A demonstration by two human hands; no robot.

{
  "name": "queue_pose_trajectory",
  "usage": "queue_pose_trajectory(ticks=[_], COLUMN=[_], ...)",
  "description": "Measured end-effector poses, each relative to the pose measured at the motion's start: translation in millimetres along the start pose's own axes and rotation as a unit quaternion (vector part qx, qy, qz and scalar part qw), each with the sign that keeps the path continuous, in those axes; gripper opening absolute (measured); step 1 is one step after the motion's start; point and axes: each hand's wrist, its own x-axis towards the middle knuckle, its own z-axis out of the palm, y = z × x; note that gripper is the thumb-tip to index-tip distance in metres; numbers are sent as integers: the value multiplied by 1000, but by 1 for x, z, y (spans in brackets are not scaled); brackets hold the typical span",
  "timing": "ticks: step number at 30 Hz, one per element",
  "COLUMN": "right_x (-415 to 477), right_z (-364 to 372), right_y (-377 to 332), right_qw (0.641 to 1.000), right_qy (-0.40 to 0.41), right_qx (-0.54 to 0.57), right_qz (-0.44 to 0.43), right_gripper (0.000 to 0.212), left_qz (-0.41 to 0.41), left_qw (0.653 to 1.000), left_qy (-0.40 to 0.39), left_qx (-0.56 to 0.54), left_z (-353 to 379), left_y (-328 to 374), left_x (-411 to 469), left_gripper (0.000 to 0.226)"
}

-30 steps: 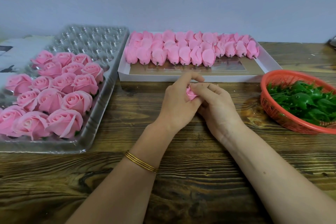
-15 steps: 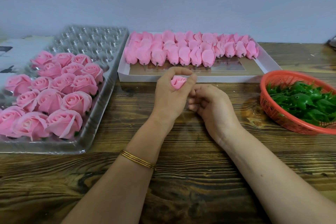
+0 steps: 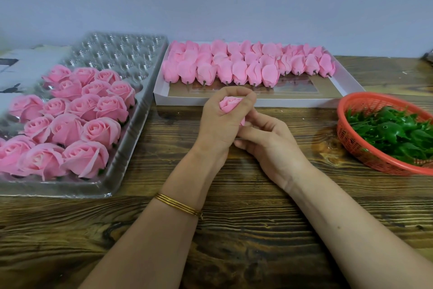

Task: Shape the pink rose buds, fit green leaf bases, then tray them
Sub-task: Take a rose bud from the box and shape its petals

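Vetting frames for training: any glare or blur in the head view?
Head view: glare speckles the clear plastic cell tray; the round red mesh basket at the right edge looks slightly smeared; the small pink rose bud in the left hand is sharp; soft light, faint shadows.

Counter was dark wood, coarse-grained. Tray at 9 o'clock was clear glossy plastic. Basket at 3 o'clock was orange plastic mesh. Bangles shone, metal.

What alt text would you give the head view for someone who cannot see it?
A left hand grips a pink rose bud, the right hand pinching its base. Finished roses occupy a clear tray left, unshaped buds a white box behind, green leaf bases an orange basket right.
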Motion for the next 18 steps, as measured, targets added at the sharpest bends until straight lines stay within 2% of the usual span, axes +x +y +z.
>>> queue_pose_trajectory(ticks=[6, 11, 18], right_x=[-1, 1, 2], right_z=[0, -1, -1], right_y=[-1, 0, -4], right_qw=[1000, 1000, 999], right_qy=[5, 5, -21], right_qx=[10, -4, 37], right_qz=[-5, -17, 4], right_gripper=[32, 20, 28], left_qz=[-4, -19, -53], left_qw=[1000, 999, 990], left_qy=[-18, -34, -131], left_qx=[-3, 13, 6], left_z=[-1, -4, -16], left_y=[0, 0, 5], left_x=[0, 1, 3], left_gripper=[7, 11, 30])
